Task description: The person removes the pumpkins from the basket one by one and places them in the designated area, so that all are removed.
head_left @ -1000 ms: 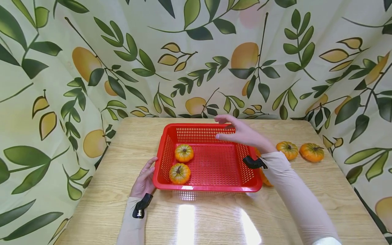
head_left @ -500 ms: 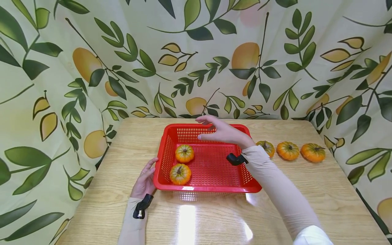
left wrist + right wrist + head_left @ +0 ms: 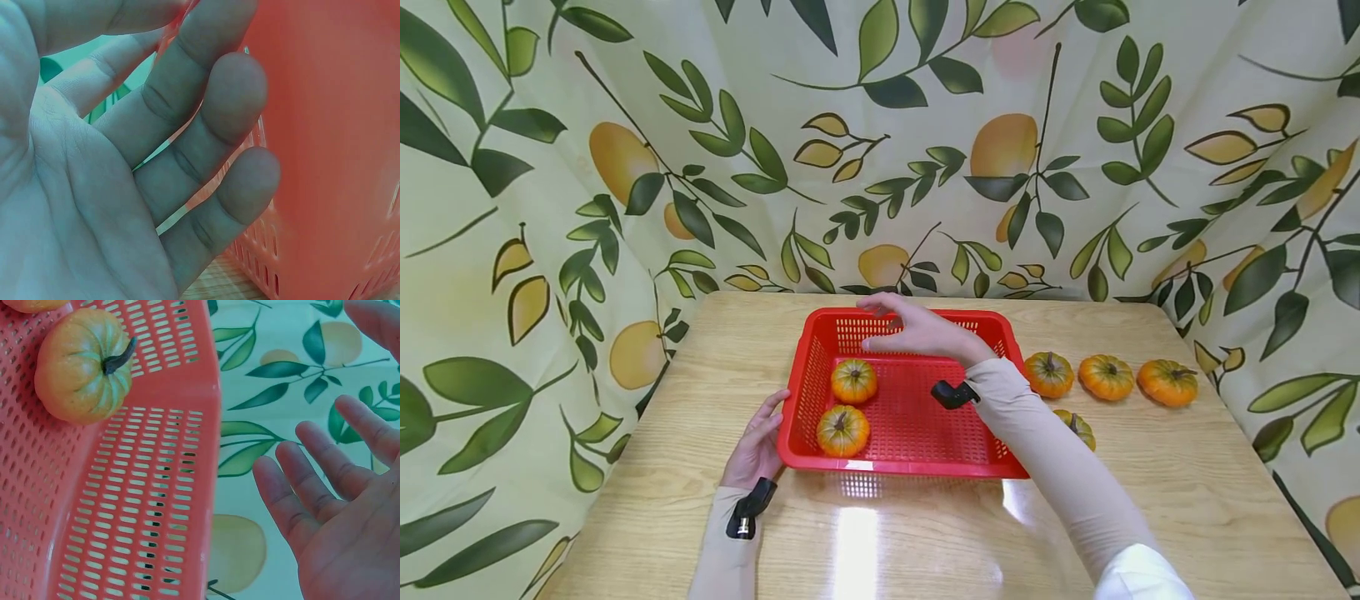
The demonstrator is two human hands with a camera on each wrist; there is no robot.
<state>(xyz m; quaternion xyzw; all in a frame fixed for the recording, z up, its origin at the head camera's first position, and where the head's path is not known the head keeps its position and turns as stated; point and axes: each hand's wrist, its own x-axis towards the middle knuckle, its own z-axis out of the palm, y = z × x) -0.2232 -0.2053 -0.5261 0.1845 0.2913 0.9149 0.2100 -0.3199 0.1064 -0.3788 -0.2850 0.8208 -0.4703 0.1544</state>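
A pale cloth printed with green leaves and orange fruit (image 3: 737, 50) hangs behind a light wood-grain table (image 3: 647, 500). On it stands a red rectangular plastic basket with slotted walls (image 3: 910, 468). A beige sleeve (image 3: 1067, 467) crosses the basket's right end.

The right hand (image 3: 921, 329) hovers over the basket's far part, thumb apart from the fingers, holding nothing. The left hand (image 3: 752, 450) touches the basket's left side, fingers loosely bent and slightly apart.

Six small ribbed orange-and-green pumpkins show. A farther pumpkin (image 3: 853, 382) and a nearer pumpkin (image 3: 842, 431) sit at the basket's left end. A row of three pumpkins (image 3: 1106, 377) lies on the table to its right, plus a partly hidden pumpkin (image 3: 1077, 425) behind the sleeve. As things lie, the work looks partway — two inside, four outside.

Only the head view shows those four. The left wrist view adds the left palm against the basket's outside; the right wrist view bares the right palm — and one pumpkin's dark curved stem (image 3: 120, 357).
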